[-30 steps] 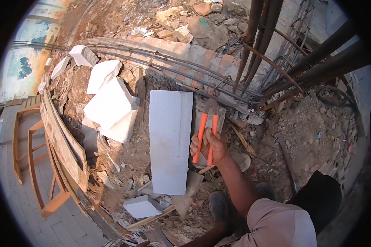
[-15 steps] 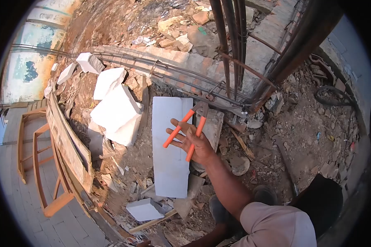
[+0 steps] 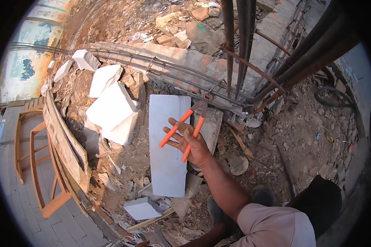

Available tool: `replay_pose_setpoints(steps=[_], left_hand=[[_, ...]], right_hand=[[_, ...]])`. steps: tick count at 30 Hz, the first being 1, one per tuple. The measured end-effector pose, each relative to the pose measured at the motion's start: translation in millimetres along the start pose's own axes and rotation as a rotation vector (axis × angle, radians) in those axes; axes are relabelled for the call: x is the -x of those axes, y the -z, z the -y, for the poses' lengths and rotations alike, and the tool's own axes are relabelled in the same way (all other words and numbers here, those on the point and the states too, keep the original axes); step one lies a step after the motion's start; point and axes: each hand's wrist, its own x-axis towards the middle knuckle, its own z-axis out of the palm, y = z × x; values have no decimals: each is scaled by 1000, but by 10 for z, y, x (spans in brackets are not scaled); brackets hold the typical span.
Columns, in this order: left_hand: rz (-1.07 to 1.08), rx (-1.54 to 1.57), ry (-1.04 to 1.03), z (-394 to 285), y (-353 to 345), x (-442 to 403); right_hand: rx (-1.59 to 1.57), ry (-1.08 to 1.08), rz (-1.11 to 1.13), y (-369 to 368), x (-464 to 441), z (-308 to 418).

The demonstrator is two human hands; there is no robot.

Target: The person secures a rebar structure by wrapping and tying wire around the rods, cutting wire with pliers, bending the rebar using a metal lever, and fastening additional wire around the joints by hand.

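My right hand point(image 3: 192, 142) is closed around a pair of orange-handled pincers point(image 3: 197, 128). Their handles are spread apart, and the dark head points up toward the rebar by the wall base. I cannot tell if the jaws touch the bars. Below the hand lies a long pale block point(image 3: 167, 164) on the rubble. Only a sliver of my left hand point(image 3: 142, 243) shows at the bottom edge, with its fingers hidden.
Horizontal rebar point(image 3: 169, 68) runs along a brick footing. Tall upright bars point(image 3: 245, 41) rise at the upper right. Broken white blocks point(image 3: 111, 109) lie left of the long block, beside wooden boards point(image 3: 68, 144) and a wooden frame point(image 3: 39, 173). Rubble point(image 3: 272, 136) covers the ground.
The view has shifted slightly, so the blocks and frame sit a little further left. The pincers stay in my right hand with the handles still apart.
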Motion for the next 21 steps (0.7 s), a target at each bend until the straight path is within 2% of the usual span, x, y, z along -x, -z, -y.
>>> replay_pose_setpoints(steps=[4, 14, 17, 19, 20, 21], left_hand=[[0, -62, -14, 32, 30, -20], [3, 48, -6, 33, 5, -22], [15, 25, -22, 41, 3, -10], [7, 16, -18, 31, 6, 7], [1, -87, -118, 29, 17, -7], [-5, -191, -217, 4, 19, -5]], right_hand=[[50, 16, 0, 21, -51, 6], [-29, 72, -99, -61, 40, -37], [-76, -9, -150, -136, 135, 183], [14, -196, -102, -52, 266, 435], [95, -303, -185, -42, 348, 637], [97, -304, -183, -24, 412, 841]])
